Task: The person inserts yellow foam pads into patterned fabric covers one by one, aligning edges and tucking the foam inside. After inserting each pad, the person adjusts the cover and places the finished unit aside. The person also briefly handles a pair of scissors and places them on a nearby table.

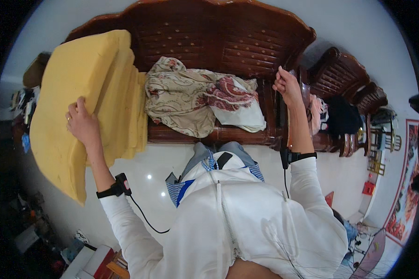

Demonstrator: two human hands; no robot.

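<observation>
My left hand (82, 123) rests on the upper face of a yellow foam cushion (75, 76), fingers slightly bent and apart. That cushion lies tilted on top of a stack of similar foam pads (124, 104) at the left end of a carved wooden sofa (209, 31). Over by the sofa's right armrest, my right hand (287, 87) is raised with its fingers curled in, and nothing shows in it. Between my hands, a crumpled beige patterned fabric cover (181, 97) lies on the seat. A dark red and white patterned part (235, 97) is at its right.
Right of the sofa stands a wooden armchair (338, 75), with pink cloth (317, 113) and dark cloth (344, 115) nearby. A glossy tiled floor (153, 181) lies below. Boxes (96, 261) stand at the lower left. Cables run from both wrist straps.
</observation>
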